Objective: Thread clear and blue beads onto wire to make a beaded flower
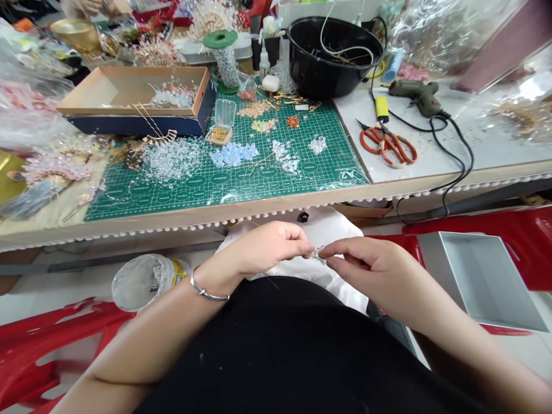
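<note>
My left hand (263, 248) and my right hand (366, 267) meet over my lap, below the table edge. Both pinch a tiny clear bead piece (318, 253) on thin wire between their fingertips. A silver bangle (206, 292) circles my left wrist. White cloth (328, 230) lies under the hands on my black clothing. On the table above, a green cutting mat (224, 184) carries piles of clear beads (172, 158), pale blue beads (233, 154) and small orange and yellow ones.
A cardboard box lid (129, 95) sits at the mat's back left, a black bowl (334, 54) behind it. Orange scissors (388, 144) and a glue gun (416, 95) with black cord lie right. A grey box (487, 276) rests on a red stool; a jar (144, 279) stands left.
</note>
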Tool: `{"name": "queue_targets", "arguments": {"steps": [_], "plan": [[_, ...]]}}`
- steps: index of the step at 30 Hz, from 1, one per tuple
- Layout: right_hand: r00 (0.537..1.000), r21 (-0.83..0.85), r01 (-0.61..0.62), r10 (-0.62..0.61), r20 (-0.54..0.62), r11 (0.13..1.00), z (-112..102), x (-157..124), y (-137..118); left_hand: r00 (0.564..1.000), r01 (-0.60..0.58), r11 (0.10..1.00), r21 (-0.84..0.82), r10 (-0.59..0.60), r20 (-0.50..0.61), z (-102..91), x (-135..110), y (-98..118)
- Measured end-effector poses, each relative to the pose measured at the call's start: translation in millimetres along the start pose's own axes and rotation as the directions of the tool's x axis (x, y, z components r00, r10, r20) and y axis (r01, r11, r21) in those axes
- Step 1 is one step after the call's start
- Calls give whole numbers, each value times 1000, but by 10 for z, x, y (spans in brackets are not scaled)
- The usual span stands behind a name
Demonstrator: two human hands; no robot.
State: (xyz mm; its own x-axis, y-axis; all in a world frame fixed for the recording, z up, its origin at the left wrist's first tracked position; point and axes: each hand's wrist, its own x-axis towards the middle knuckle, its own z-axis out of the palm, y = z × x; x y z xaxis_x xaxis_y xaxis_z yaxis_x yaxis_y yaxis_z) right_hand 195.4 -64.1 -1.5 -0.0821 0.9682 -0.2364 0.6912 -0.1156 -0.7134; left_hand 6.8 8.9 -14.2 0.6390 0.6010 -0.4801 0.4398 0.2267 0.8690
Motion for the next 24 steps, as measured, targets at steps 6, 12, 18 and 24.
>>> {"name": "queue_targets", "arguments": {"steps": [6,12,18,24], "plan": [[994,-3,17,-18,-110,1000,75,-21,61,1000,-17,996,-88,17,7,9,-22,12],[951,-158,200,-231,-205,967,135,-44,153,994,-69,994,-83,61,-94,17,-29,7],[909,-227,289,-341,-239,930,165,-52,158,977,-134,991,-18,129,-171,62,14,-25],[989,20,32,-29,-146,999,126,-30,79,955,-137,978,154,172,-241,105,13,-58]]}}
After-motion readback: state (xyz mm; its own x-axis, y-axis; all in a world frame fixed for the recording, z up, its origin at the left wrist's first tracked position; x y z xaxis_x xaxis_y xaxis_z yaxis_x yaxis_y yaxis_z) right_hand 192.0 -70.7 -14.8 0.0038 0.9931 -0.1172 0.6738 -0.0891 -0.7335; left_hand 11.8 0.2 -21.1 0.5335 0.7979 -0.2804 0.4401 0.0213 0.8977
